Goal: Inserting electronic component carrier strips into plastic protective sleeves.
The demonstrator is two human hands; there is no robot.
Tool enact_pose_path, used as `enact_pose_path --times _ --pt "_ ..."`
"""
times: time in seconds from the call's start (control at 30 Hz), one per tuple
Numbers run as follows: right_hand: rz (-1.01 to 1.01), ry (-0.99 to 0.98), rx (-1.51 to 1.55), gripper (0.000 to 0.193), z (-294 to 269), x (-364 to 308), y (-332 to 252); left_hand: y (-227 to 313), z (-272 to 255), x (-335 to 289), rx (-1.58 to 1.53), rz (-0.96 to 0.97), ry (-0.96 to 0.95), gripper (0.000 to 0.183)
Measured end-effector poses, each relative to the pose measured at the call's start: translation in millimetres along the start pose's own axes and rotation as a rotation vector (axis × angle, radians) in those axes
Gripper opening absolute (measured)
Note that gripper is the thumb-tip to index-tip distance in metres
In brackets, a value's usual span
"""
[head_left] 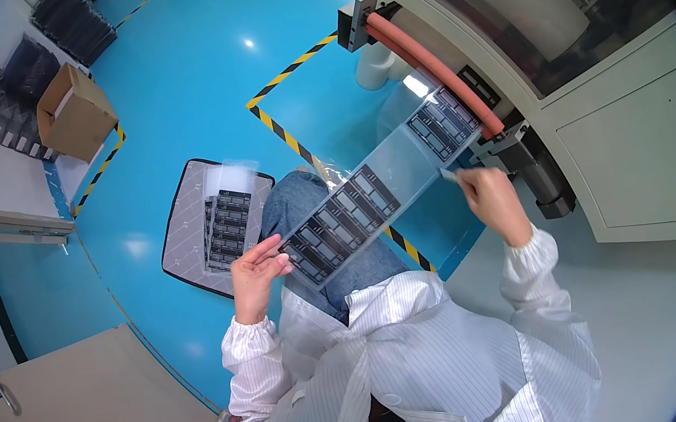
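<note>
A long clear film strip (pixel 338 220) with black printed panels stretches slantwise from the orange-red roller (pixel 440 76) of the machine down over my lap. My left hand (pixel 256 279) grips its lower left end between thumb and fingers. Close to the strip's lower edge, near the roller, my right hand (pixel 489 199) is closed, with a small pale tip showing at its fingers; what it is I cannot make out. Left of my knee, cut printed film sheets (pixel 229 222) lie stacked on a grey dark-edged pad (pixel 180 211).
The beige machine (pixel 633 161) with a windowed roll compartment stands at the right. A dark motor (pixel 542 174) juts out below the roller. At the far left are a cardboard box (pixel 78 114) and dark bundles (pixel 7 98). Yellow-black tape (pixel 283 128) marks the blue floor.
</note>
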State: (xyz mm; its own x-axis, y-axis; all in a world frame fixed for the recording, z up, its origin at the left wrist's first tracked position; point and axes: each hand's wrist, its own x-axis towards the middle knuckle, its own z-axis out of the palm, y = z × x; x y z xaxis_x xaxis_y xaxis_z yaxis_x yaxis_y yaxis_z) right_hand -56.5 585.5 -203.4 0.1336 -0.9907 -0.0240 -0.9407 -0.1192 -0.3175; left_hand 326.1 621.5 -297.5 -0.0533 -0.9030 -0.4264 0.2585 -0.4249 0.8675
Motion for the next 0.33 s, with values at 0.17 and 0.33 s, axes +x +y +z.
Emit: enact_pose_path --times 0.17,0.33 --pt "0.154 -0.151 0.413 0.013 -15.2 -44.4 5.4 -14.9 -47.4 10.4 -0.158 0.127 0.272 0.041" --pt "0.272 -0.165 0.766 0.016 7.5 -49.6 26.3 -20.0 -108.4 33.7 -0.256 0.189 0.415 0.05"
